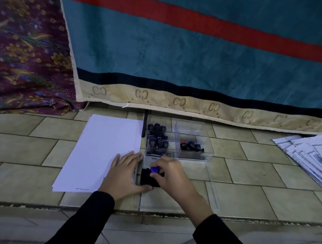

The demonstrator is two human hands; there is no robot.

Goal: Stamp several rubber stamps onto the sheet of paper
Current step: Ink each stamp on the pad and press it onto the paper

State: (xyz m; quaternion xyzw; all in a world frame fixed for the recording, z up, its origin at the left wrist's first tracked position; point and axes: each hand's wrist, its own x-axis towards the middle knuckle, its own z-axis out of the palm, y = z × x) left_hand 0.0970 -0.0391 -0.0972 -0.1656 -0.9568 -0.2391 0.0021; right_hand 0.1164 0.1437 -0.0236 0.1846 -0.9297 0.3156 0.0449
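Note:
A white sheet of paper [101, 149] lies on the tiled surface, with small stamped marks near its front edge. My left hand [126, 172] rests flat on the paper's right front corner, fingers spread, thumb touching the ink pad. My right hand [170, 174] grips a rubber stamp with a blue-capped handle [154, 169] and holds it down on the dark ink pad [147, 178], whose open lid [149, 160] shows a white label. A clear plastic box [192, 152] just behind holds several more black stamps [157, 140] in compartments.
A black pen [144, 124] lies between paper and box. The box's clear lid [213, 193] lies flat to the right of my right hand. Printed sheets [307, 154] fan out at the far right. A teal towel [195, 59] and patterned cloth [29, 53] hang behind. The tiled ledge [153, 212] drops off in front.

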